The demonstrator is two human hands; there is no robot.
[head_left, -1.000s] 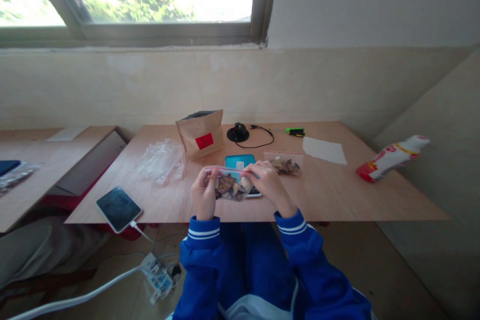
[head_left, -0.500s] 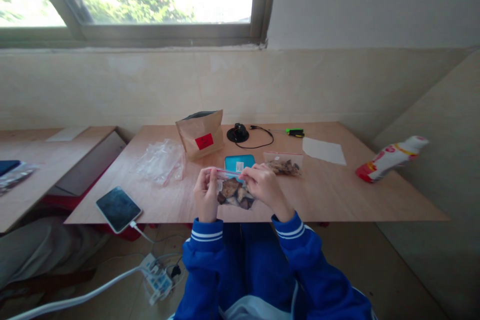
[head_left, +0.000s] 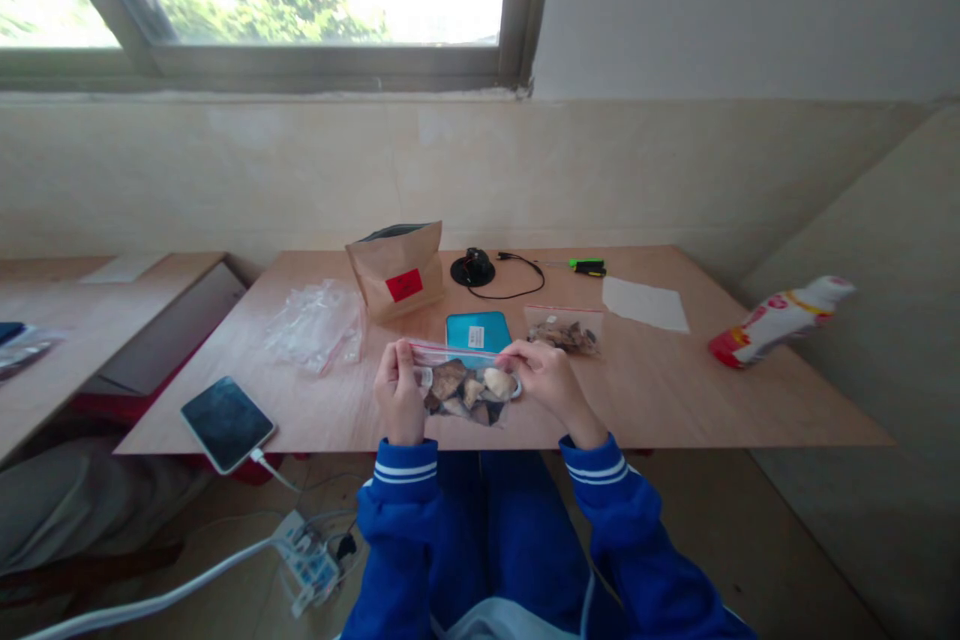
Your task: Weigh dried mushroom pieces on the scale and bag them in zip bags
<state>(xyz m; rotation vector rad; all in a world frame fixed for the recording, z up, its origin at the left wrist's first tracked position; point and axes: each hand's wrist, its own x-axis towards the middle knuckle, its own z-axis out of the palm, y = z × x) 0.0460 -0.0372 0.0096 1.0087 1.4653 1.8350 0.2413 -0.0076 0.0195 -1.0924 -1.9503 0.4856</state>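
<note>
A clear zip bag (head_left: 466, 390) of brown and pale chunks, which look like dried mushroom pieces, is held up near the table's front edge. My left hand (head_left: 399, 392) pinches its top left corner, and my right hand (head_left: 551, 380) grips the top right end of the red-lined zip strip. Both hands are closed on the bag, with the strip stretched between them. Behind it lies a blue box or case (head_left: 477, 329) with a white label, partly covered by the bag. A second zip bag (head_left: 564, 331) with brown pieces rests just beyond my right hand.
Clear plastic bags (head_left: 319, 325) and a brown paper pouch (head_left: 397, 270) stand at left. A charging phone (head_left: 229, 423) sits at the front left edge. Farther back are a black round device (head_left: 473, 267), screwdrivers (head_left: 587, 266) and white paper (head_left: 645, 304); a bottle (head_left: 780, 322) is at right.
My right hand has slid rightward along the zip strip to the bag's right end. My hands are now farther apart, and more of the contents shows.
</note>
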